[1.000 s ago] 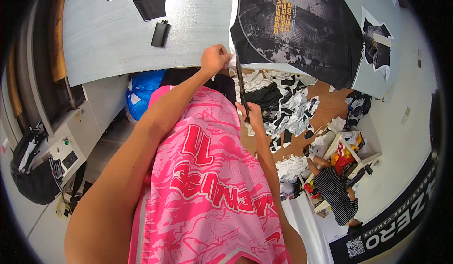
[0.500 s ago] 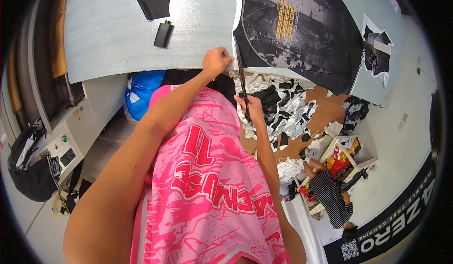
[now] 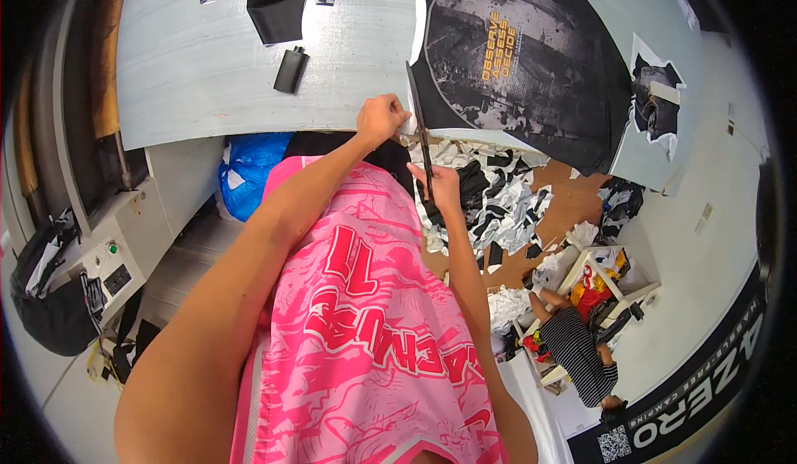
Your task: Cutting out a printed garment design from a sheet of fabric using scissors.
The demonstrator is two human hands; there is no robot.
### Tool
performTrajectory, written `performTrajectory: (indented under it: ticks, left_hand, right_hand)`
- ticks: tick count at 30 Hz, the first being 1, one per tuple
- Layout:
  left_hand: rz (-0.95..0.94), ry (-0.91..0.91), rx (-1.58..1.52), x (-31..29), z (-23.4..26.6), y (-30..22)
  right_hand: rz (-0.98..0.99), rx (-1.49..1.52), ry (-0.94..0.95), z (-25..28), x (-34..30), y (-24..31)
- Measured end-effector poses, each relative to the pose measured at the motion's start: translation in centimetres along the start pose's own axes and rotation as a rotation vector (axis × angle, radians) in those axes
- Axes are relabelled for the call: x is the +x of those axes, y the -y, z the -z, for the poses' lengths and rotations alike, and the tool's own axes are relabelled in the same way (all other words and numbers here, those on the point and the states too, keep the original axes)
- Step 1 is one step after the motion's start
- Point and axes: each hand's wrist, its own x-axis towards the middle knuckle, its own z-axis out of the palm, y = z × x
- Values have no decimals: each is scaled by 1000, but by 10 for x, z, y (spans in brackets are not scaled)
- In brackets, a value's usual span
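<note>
A black fabric panel (image 3: 531,57) with a grey printed circle and orange lettering lies on the table, its lower edge hanging over the front. My right hand (image 3: 443,187) is closed around the handles of long dark scissors (image 3: 420,119). Their blades point away from me, along the panel's left edge where a white margin borders the black. Just left of the blades, my left hand (image 3: 383,119) is closed in a pinch on the white margin strip (image 3: 409,122) at the table's front edge. Its fingertips are partly hidden.
On the grey table (image 3: 199,57) lie a black flat bottle-like object (image 3: 291,70) and black fabric pieces (image 3: 270,7). Another cut piece (image 3: 656,99) lies at far right. Below are scraps (image 3: 506,194), a blue bag (image 3: 249,173) and a person in stripes (image 3: 579,356) beside a white shelf (image 3: 635,294).
The whole view has shifted slightly, so the table sits lower in the picture. The scissor blades lean a little further left along the panel's edge. Both hands keep their holds.
</note>
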Motion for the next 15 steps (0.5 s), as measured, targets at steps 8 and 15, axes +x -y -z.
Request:
performTrajectory:
  ticks: [8, 15]
  left_hand:
    - [-238, 249, 511, -10, 25, 9]
    - [-769, -88, 565, 2, 46, -24]
  right_hand:
    - [107, 92, -62, -4, -57, -31]
    - [36, 203, -407, -10, -107, -32]
